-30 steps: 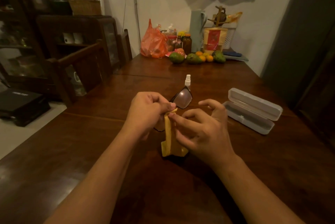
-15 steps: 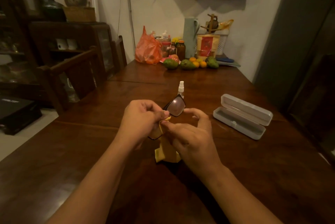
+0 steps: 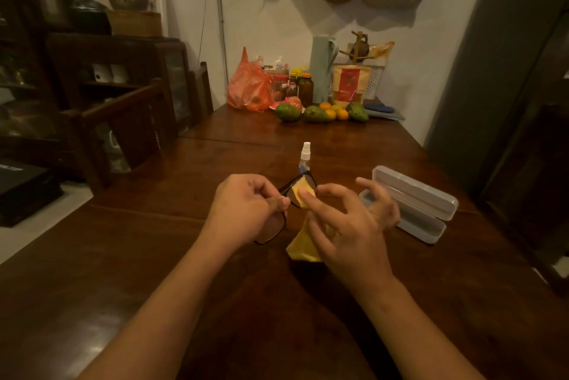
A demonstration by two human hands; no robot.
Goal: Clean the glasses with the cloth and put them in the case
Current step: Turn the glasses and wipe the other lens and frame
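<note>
The left hand [image 3: 246, 205] has its fingers curled tight and pinches the black frame of the glasses [image 3: 274, 230] near the bridge, holding them above the table [image 3: 147, 256] with one lens up at 1 o'clock and the other down at 7 o'clock. The right hand [image 3: 354, 225] presses its thumb [image 3: 308, 199] onto the yellow cloth [image 3: 303, 244], which is folded over the upper lens. Its forefinger curls round toward the back of that lens, though I cannot tell if it touches. The other three fingers are spread and loosely bent, holding nothing. The rest of the cloth hangs down below the right palm. At 3 o'clock from the hands lies the case [image 3: 412, 210], lid open, on the table. At 12 o'clock, just beyond the glasses, stands a spray bottle [image 3: 305, 155]. Count: two hands, one pair of glasses, one cloth, one case, one bottle.
</note>
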